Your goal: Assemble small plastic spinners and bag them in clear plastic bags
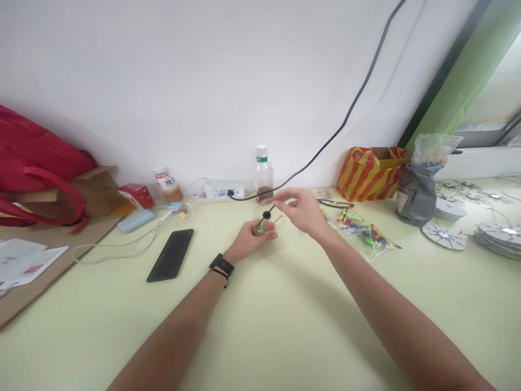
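My left hand, with a black watch on its wrist, is closed round a small bunch of coloured plastic sticks, green, red and yellow. My right hand hovers just above and to the right, its thumb and forefinger pinched on the tip of a thin black stick with a round black disc. The lower end of that black stick sits in the bunch in my left hand. Both hands are over the pale green table.
A clear bag of coloured sticks lies right of my hands, black glasses behind it. A black phone lies to the left. Along the wall: two bottles, a power strip, a striped bag, a grey bag. White discs are at right.
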A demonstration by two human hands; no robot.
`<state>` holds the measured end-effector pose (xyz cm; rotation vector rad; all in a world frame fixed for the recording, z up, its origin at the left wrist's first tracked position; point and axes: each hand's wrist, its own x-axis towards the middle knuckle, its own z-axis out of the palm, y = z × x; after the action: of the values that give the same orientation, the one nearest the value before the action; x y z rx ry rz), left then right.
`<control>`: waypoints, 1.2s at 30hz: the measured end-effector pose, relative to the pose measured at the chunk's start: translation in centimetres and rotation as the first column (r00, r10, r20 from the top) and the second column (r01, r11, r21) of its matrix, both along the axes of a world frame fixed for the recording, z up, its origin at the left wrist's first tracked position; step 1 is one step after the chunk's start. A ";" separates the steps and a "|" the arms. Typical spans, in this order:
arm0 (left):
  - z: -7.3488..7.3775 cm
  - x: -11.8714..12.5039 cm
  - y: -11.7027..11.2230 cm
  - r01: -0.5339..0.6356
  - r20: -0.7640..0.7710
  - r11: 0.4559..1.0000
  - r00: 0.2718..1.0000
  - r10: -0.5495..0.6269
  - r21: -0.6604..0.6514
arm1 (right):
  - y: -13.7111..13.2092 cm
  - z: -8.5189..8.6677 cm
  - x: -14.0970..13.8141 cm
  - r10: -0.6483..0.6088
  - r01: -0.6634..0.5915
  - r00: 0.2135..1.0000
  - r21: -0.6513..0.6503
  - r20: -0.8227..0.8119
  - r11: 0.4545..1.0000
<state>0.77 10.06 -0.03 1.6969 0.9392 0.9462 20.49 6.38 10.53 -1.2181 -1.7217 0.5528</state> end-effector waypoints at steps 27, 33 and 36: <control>4.4 -1.6 1.1 0.016 0.088 1.000 0.996 -0.018 0.025 | 2.1 -2.3 2.9 0.187 -0.239 0.941 0.162 0.280 0.957; 7.0 -1.8 0.5 0.002 0.168 0.989 0.985 -0.027 0.151 | 1.1 -0.4 3.2 0.197 -0.230 0.961 0.167 0.196 0.959; 7.9 -2.4 0.6 -0.097 0.235 0.986 0.970 0.063 0.137 | 0.9 0.0 3.1 0.194 -0.240 0.955 0.201 0.223 0.950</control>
<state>-1.62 10.65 7.84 1.6375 0.8042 1.2635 23.62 7.30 10.50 -0.9527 -2.0466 0.3577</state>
